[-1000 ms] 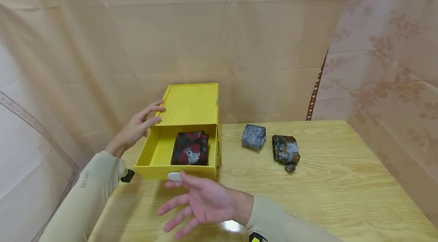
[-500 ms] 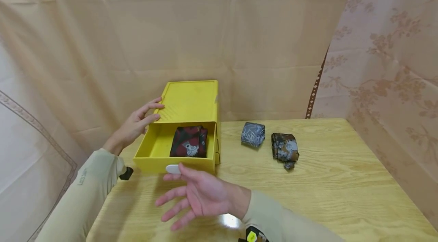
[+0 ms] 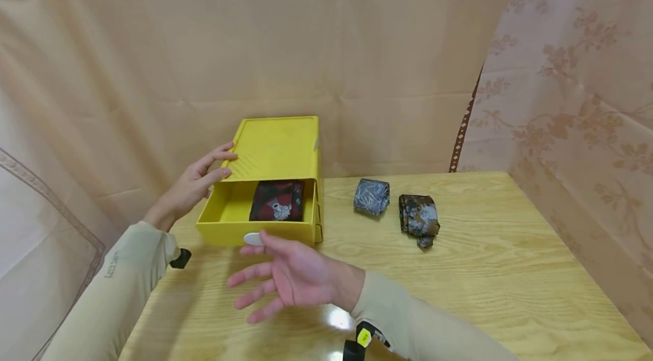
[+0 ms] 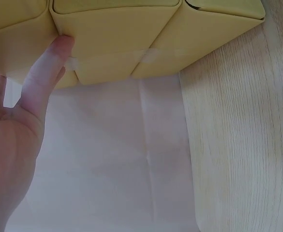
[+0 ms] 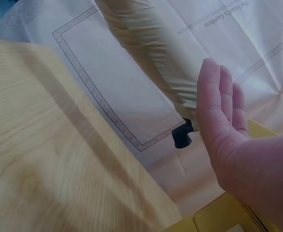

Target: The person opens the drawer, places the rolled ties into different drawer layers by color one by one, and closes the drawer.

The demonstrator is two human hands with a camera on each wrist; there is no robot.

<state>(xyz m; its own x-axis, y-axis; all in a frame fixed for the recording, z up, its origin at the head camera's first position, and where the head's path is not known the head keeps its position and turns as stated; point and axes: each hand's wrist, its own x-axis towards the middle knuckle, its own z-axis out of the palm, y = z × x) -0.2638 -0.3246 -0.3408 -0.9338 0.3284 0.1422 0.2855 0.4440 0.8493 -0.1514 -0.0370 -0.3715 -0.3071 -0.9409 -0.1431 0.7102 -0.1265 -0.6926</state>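
Just ahead of the right hand [image 3: 300, 277] is a glossy yellow box [image 3: 275, 148], flat-topped, with fine ridged lines near its front left corner. Its drawer [image 3: 219, 232], the same bright yellow, is pulled partway out towards that hand and has a white oval handle [image 3: 252, 239] on the front. The right hand is spread wide, palm bare and gripping nothing, the thumb tip at the handle; I can't tell whether the forefinger touches it too. The left hand [image 3: 187, 190], fingers loosely extended, rests against the box's left edge without grasping it. Beyond the right thumb, inside the drawer, sits a folded dark red and black tie [image 3: 267, 200] with a pale figure. On the wooden table [image 3: 490, 276], farther out and rightward from the right hand, lie a rolled grey tie [image 3: 372, 197] and a brown patterned tie [image 3: 419, 218].
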